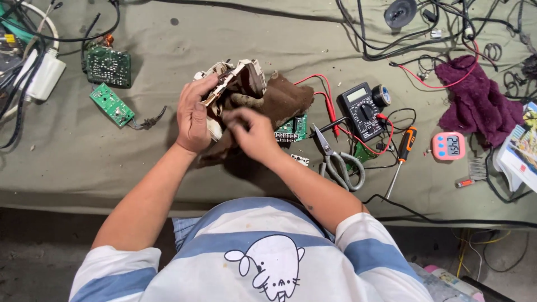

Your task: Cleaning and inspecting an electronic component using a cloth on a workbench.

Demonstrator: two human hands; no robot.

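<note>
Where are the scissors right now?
In the head view, the scissors lie on the table right of the right hand, between the brown cloth and the orange-handled screwdriver.

Two hands are at work: the left hand [193, 117] and the right hand [254, 134]. Cloths: two, one brown cloth [282, 100] and one purple cloth [478, 100]. Loose green circuit boards: at least three, possibly more under the cloth. One multimeter [362, 109], one pair of scissors [335, 159], one screwdriver [403, 156], one pink timer [448, 146].
</note>
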